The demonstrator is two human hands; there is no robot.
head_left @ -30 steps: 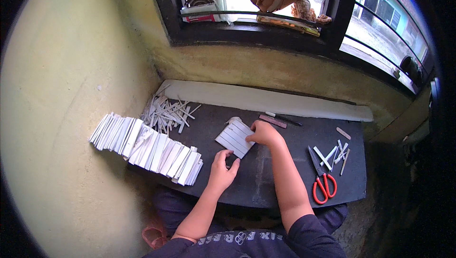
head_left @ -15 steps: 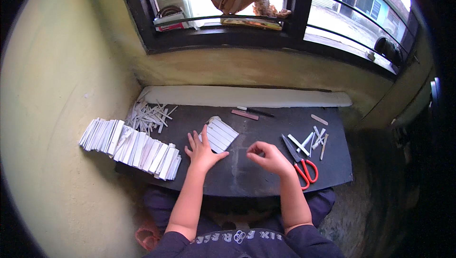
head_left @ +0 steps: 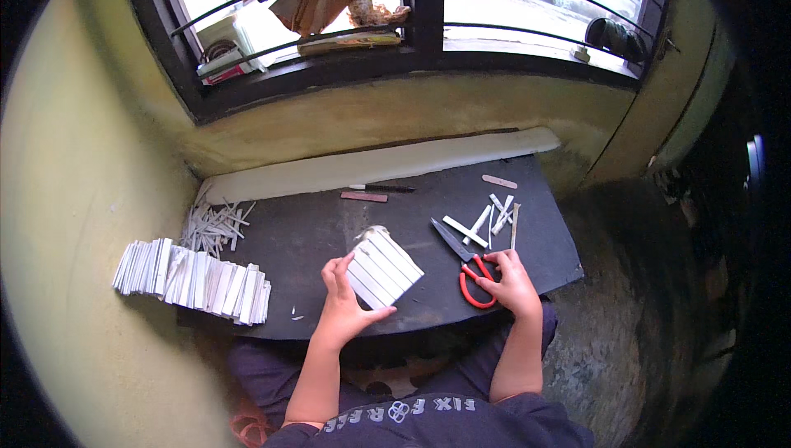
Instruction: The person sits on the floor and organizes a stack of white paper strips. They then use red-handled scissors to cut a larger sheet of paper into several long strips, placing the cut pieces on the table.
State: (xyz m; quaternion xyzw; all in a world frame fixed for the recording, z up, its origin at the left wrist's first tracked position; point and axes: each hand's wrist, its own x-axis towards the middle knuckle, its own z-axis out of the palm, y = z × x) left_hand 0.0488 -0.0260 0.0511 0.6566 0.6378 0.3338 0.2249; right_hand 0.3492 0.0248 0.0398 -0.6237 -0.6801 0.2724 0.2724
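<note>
My left hand (head_left: 339,300) is closed around the left and lower edges of a flat white piece (head_left: 386,271). Dark parallel lines divide it like strips laid side by side, and its far end is ragged. I cannot make out whether it is paper or card. The fingers of my right hand (head_left: 512,285) are closed on the right handle loop of the scissors (head_left: 453,240). These have red handles and dark blades, which lie apart from the white piece and point to the far left. Several loose white strips (head_left: 465,231) lie just beyond the scissors.
A long row of stacked white strips (head_left: 194,279) runs along the table's left side, with thin scraps (head_left: 216,225) heaped behind it. A pen (head_left: 387,188) and a pinkish stick (head_left: 364,197) lie farther back. A long white roll (head_left: 379,166) lines the wall beneath the barred window.
My left hand has taken hold of the white piece and drawn it nearer. My right hand has moved right onto the scissors' handle. The whole view has turned and shifted.
</note>
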